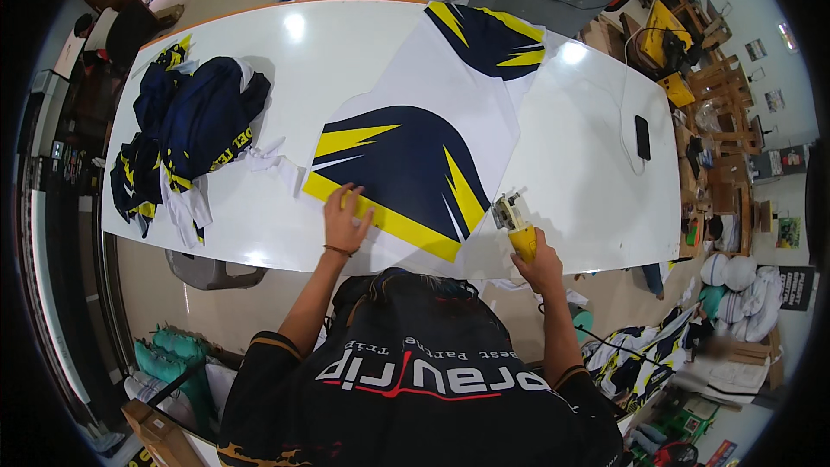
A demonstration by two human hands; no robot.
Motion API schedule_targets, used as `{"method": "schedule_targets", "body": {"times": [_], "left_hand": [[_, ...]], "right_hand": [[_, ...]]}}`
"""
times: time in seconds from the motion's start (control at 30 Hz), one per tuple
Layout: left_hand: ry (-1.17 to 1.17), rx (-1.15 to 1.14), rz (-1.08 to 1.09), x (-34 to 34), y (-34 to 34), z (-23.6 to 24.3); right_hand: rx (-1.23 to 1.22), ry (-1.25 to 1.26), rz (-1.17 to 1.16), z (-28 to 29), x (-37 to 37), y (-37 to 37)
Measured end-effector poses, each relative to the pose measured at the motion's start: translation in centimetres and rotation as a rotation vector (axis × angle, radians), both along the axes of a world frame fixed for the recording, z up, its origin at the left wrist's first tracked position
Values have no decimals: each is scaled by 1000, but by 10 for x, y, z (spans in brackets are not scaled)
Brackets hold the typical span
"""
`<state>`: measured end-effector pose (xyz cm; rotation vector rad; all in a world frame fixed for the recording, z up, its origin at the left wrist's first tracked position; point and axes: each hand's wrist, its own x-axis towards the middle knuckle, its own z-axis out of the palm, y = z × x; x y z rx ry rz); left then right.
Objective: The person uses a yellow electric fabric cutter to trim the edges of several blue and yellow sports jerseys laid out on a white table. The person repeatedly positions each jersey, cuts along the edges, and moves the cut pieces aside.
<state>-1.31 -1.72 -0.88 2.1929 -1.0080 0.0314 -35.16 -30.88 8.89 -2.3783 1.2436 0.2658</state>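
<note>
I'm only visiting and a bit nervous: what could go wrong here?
The yellow tool in the right hand sits close to the patterned cloth; a slip might snag it. The left hand rests near one edge, so the far end may shift. The cloth pile near the left side of the table could slide off.

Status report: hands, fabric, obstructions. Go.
Left hand on yellow-bordered fabric, fingers spread. Right hand gripping yellow handheld tool near fabric's right edge. Fabric laid out on white table. White strip near its left edge; phone off to right.
</note>
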Motion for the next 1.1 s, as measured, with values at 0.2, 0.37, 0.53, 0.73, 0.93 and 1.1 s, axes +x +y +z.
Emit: {"method": "schedule_targets", "body": {"times": [0.2, 0.37, 0.53, 0.73, 0.93, 1.1], "left_hand": [[-93, 156, 169, 11, 47, -11], [-91, 217, 189, 2, 60, -5], [-61, 211, 231, 1, 67, -11], [-25, 212, 246, 1, 68, -8], [-16, 225, 244, 0, 68, -9], [-24, 225, 237, 0, 69, -9]], "right_hand": [[23, 30, 25, 6, 11, -8], [25, 57, 30, 5, 13, -13], [27, 50, 47, 6, 19, -15], [37, 40, 61, 6, 29, -18], [50, 66, 37, 8, 46, -17], [54, 90, 23, 11, 66, -17]]}}
